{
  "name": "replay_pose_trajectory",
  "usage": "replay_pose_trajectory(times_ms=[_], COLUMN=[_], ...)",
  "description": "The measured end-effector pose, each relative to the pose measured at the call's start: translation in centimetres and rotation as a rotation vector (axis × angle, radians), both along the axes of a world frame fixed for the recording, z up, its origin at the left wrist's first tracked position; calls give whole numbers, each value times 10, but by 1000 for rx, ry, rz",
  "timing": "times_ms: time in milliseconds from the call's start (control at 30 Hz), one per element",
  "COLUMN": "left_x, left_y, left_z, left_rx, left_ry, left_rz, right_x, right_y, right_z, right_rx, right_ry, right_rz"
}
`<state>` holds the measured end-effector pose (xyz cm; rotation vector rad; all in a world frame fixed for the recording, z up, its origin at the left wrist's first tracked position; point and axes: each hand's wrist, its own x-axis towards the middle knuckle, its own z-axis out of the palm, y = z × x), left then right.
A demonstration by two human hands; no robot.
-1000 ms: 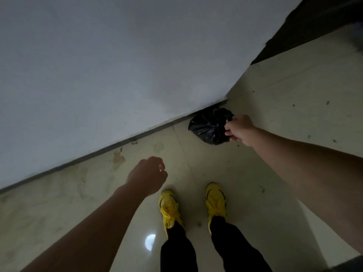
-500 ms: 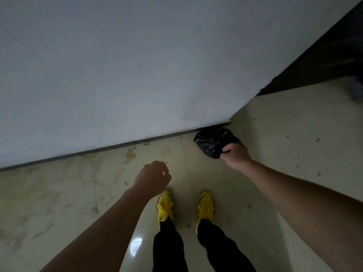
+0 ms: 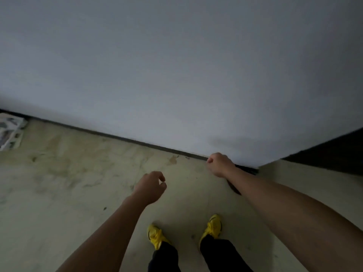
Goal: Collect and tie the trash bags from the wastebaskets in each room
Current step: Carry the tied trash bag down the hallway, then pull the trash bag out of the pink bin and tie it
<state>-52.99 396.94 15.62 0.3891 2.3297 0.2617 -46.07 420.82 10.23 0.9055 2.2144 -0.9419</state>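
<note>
The right hand is a tight fist over the crinkled black trash bag, mostly hidden, at the matte wall's base. The left hand hangs loosely curled, empty, above the smooth stained floor.

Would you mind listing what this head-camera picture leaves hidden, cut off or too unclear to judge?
- Black trash bag: head view; mostly hidden behind the right forearm, only dark slivers show, so its knot cannot be seen.
- Right hand: closed, but what it grips is hidden by the hand itself.
- Patterned object: cut off by the left edge, too blurred to identify.
- Dark area at right: too dim to read.
</note>
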Motion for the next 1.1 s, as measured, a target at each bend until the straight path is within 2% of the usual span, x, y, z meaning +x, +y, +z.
replay_pose_trajectory(times_ms=[67, 200, 367, 633, 867, 1100], left_x=[0, -8, -35, -47, -59, -96], left_y=[-57, -125, -343, -540, -674, -826], left_z=[29, 52, 107, 154, 171, 193], left_rx=[0, 17, -7, -33, -73, -169], left_ry=[3, 18, 86, 170, 165, 200], left_rz=[110, 222, 440, 776, 985, 1255], right_x=[-24, -65, -160, -256, -340, -436], right_y=[-39, -84, -287, -507, -686, -893], right_z=[36, 73, 132, 194, 214, 213], right_rx=[49, 122, 121, 81, 64, 6], right_ry=[-5, 4, 102, 235, 305, 293], right_rz=[160, 284, 561, 852, 1102, 1350])
